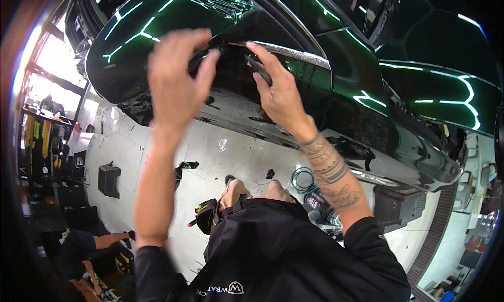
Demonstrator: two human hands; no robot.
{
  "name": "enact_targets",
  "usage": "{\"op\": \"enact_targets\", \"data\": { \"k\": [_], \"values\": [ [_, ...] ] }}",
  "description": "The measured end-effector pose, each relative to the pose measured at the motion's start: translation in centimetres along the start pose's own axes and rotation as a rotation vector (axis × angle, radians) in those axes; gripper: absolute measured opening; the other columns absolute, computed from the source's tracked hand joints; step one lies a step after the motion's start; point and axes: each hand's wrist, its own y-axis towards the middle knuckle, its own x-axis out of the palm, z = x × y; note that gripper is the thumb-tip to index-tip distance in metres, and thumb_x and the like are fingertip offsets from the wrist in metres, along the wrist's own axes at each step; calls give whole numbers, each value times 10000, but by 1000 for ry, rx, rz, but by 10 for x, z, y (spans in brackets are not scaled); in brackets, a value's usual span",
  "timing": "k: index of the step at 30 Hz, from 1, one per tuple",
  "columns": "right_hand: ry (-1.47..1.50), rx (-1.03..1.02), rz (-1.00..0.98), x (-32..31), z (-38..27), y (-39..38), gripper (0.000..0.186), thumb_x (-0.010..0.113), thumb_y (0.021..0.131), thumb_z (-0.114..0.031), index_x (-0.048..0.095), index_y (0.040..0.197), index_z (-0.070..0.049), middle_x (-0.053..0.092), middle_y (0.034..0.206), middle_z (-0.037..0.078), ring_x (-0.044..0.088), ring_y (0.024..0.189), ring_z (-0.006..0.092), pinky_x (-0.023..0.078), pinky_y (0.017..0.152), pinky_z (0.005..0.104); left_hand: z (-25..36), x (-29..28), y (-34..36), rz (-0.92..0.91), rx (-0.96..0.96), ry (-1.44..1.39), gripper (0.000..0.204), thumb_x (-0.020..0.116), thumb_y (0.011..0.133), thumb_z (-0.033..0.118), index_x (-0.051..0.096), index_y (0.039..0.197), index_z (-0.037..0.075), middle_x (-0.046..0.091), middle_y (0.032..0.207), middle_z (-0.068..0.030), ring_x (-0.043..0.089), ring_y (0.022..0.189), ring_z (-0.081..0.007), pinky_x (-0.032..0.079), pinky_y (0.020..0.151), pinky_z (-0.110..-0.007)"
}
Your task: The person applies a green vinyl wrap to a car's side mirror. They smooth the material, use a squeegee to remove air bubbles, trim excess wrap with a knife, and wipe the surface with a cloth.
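My right hand (pixel 278 89) grips a slim black hand tool (pixel 258 69) between thumb and fingers, its kind unclear. The index fingertip is at the end of a bright metallic trim strip (pixel 299 54) on a glossy dark green car panel (pixel 352 71). To the left, my left hand (pixel 178 76) is blurred by motion, thumb and fingers apart, with nothing visible held. It is over the dark glossy body part (pixel 123 44) that reflects the lights. Wrinkled shiny film (pixel 226 5) shows just beyond that hand.
Below lie a coiled teal hose (pixel 303 180), a black step stool (pixel 394 207) and a black box-like object (pixel 109 179) on the pale floor (pixel 136 149). Another person (pixel 84 249) bends at lower left. Shelving with tools (pixel 44 144) lines the left wall.
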Motion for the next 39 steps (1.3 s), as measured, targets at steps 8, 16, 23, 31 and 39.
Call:
{"op": "enact_targets", "data": {
  "k": [8,16,23,31,39],
  "values": [
    [1009,926,69,38,19,3,239,636,954,-204,585,1175,-129,652,1141,79,665,980,210,558,793,446,-34,3,64,-140,205,663,715,825,638,365,585,1294,212,510,1387,-51,383,1381,-348,243,1129,-572],
    [970,903,-3,62,15,31,300,683,960,-306,617,1174,-106,630,993,33,665,891,163,544,728,355,-37,10,67,-185,200,755,756,835,626,441,578,1302,219,501,1402,-63,336,1402,-361,243,1074,-676],
    [895,777,195,84,14,22,191,648,973,-245,629,1061,-76,647,928,24,671,859,127,527,661,288,-33,15,69,-219,165,788,792,836,632,459,556,1326,199,468,1429,-74,308,1424,-376,242,1065,-736],
    [1054,876,253,96,15,32,179,624,977,-247,622,1049,-84,636,893,22,667,788,122,509,582,294,-37,21,64,-190,211,792,751,786,687,472,550,1324,152,447,1433,-91,289,1432,-399,224,1047,-767],
    [1125,902,245,97,15,34,193,603,978,-231,604,1109,-89,631,933,41,666,779,146,514,565,321,-37,27,63,-155,233,806,743,753,700,487,541,1332,156,435,1422,-113,290,1423,-411,230,1021,-770]
  ]
}}
